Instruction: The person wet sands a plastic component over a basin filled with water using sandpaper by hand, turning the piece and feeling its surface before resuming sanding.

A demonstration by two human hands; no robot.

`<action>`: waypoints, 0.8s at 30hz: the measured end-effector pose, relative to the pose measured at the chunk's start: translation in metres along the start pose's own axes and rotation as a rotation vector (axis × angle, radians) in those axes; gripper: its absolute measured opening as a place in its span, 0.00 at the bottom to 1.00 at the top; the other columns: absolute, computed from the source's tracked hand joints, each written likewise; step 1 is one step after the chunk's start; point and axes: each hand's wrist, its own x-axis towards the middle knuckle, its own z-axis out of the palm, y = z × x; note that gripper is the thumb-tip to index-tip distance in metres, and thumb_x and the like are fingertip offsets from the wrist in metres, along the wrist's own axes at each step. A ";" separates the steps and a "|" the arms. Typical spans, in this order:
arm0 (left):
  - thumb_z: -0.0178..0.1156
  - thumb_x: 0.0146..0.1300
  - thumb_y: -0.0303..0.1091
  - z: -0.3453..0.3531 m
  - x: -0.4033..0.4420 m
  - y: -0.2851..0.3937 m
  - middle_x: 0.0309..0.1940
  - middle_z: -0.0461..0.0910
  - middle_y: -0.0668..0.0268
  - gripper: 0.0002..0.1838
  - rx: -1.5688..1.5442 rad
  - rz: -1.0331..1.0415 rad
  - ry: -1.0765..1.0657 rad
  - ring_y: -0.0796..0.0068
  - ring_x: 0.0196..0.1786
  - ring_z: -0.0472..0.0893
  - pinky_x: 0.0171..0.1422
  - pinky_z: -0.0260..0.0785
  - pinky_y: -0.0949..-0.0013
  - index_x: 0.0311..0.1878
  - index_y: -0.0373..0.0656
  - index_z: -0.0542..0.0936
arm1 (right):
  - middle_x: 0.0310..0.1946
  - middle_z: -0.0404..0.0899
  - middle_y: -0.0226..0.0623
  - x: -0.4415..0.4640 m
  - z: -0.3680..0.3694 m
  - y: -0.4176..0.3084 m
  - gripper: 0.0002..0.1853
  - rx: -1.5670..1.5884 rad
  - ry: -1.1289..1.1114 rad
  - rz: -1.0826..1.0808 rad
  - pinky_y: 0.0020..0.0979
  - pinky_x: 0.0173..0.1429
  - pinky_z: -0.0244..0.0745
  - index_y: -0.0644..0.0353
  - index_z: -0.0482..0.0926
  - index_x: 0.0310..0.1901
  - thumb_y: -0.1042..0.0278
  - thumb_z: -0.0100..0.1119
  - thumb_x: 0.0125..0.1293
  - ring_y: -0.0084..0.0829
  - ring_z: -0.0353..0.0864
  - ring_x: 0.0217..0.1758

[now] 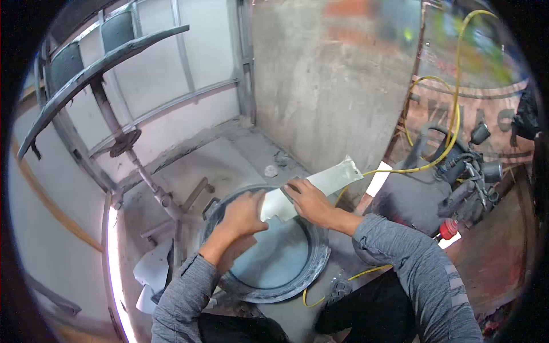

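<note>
A long, pale, flat panel [334,178] with a small hole near its far right end is held at a slant above a wide dark basin [317,268]. Cloudy bluish liquid [271,260] lies in the basin. My left hand [243,216] is closed at the panel's left end, its fingers partly hidden. My right hand [311,203] grips the panel nearer its middle, fingers curled over the upper edge. Beneath my left wrist shows a tan patch [237,251]; I cannot tell whether it is a separate piece or a reflection.
On the left stands a metal stand [143,166] with a long dusty top bar. A grey tank [412,197] with spray guns [474,177] is at the right. A yellow hose [429,168] runs past it to the floor. White curved parts [153,268] lie left of the basin.
</note>
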 end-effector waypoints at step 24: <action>0.61 0.50 0.19 -0.076 0.112 0.066 0.70 0.64 0.58 0.34 0.329 0.524 0.465 0.46 0.76 0.54 0.79 0.42 0.39 0.62 0.59 0.79 | 0.37 0.85 0.39 0.004 -0.078 0.033 0.17 0.669 0.308 0.846 0.32 0.47 0.74 0.62 0.83 0.49 0.60 0.66 0.63 0.28 0.81 0.40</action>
